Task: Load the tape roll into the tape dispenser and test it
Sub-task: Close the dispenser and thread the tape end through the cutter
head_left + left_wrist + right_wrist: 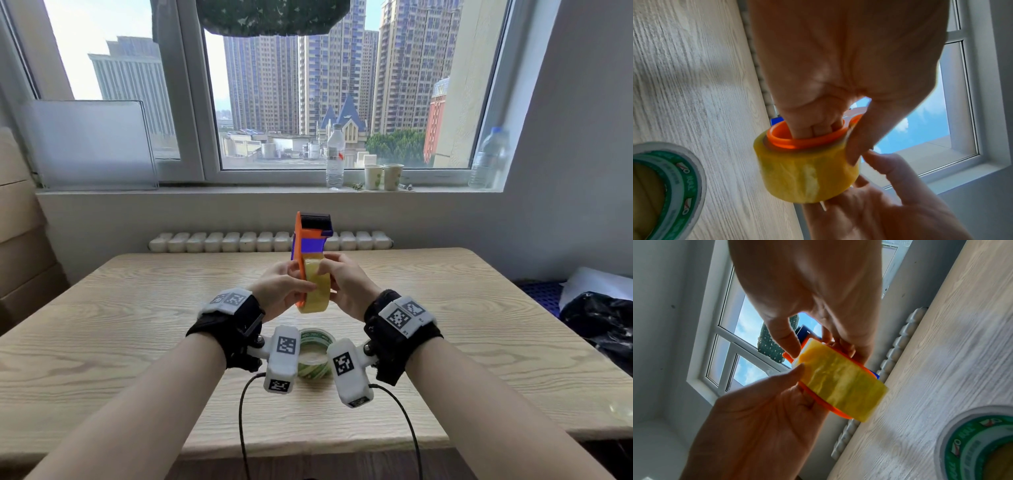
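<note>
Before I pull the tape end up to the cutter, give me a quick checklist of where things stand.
1. Yellow tape roll seated on the orange hub: ok.
2. Left hand holding the dispenser, fingers inside the hub: ok.
3. Right hand thumb and finger at the roll's top edge: ok.
4. Loose tape end found and lifted: cannot tell.
5. Tape threaded to the black cutter head: not ok.
6. Spare green roll on the table, apart from the dispenser: ok.
</note>
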